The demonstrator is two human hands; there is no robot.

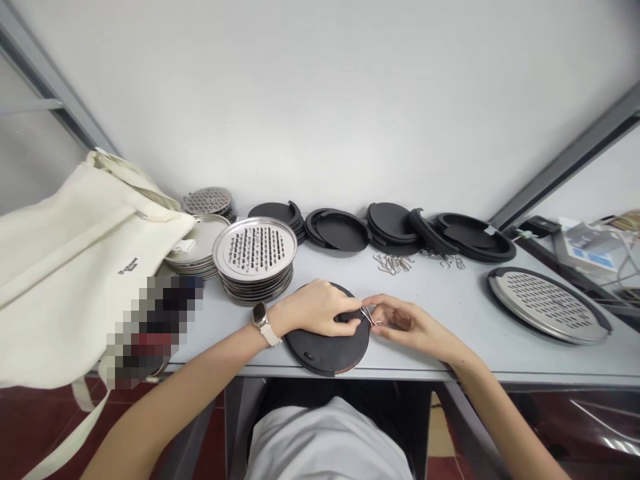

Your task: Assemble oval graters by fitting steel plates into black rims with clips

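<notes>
A black round plate (325, 350) lies on the table at its front edge. My left hand (323, 310), with a watch at the wrist, rests over it. Its thumb and forefinger are closed at the plate's right rim. Beside that rim, my right hand (407, 325) pinches a thin bent metal wire clip (369, 315) between thumb and fingertips. The clip's left end meets the left fingertips and the rim; whether it is hooked into the plate, I cannot tell.
Left of my hands stands a stack of perforated metal grater discs (256, 250), near a cream bag (75, 267). Black round parts (345, 230) line the wall. Loose wire clips (394, 263) lie before them. A grater disc in a black holder (550, 305) is at right.
</notes>
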